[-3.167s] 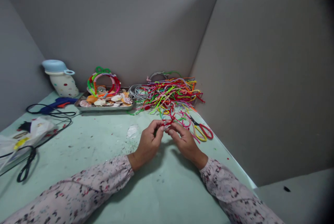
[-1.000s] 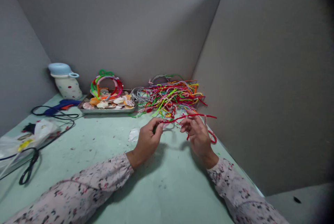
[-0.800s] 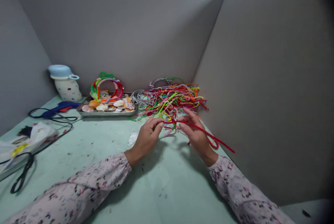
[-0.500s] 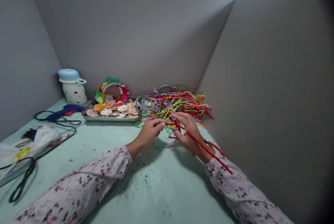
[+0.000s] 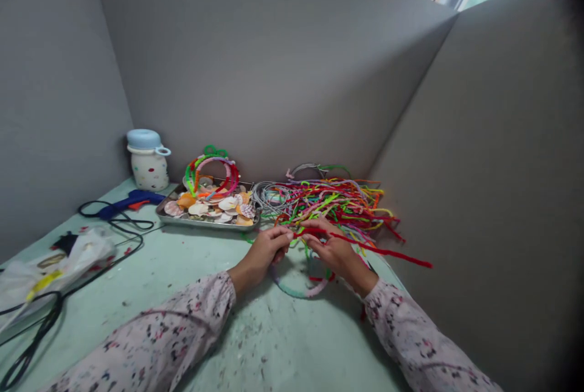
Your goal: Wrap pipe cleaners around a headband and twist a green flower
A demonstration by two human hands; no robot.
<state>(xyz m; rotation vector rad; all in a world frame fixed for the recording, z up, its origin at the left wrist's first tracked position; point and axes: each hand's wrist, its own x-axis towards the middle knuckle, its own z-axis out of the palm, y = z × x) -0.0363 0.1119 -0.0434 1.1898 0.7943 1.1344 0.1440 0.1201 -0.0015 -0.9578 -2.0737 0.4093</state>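
My left hand (image 5: 266, 250) and my right hand (image 5: 333, 250) meet over the green table (image 5: 191, 270), both pinched on a red pipe cleaner (image 5: 387, 252) whose free end juts to the right. Under the hands lies a pale hoop (image 5: 296, 290) wrapped in pink and green. Just behind them is a heap of coloured pipe cleaners (image 5: 337, 203) beside a bundle of grey wire (image 5: 267, 194).
A metal tray (image 5: 205, 221) of shells and wrapped hoops (image 5: 212, 167) stands at the back. A dotted jar with a blue lid (image 5: 146, 161), a blue glue gun (image 5: 130, 202), black cords, a plastic bag (image 5: 50, 261) and black scissors (image 5: 27, 343) lie left. Grey walls close in.
The hands have stayed together, working the red pipe cleaner; its free end swung from down-right to pointing right. The view has tilted up and a wrapped hoop now shows beneath the hands.
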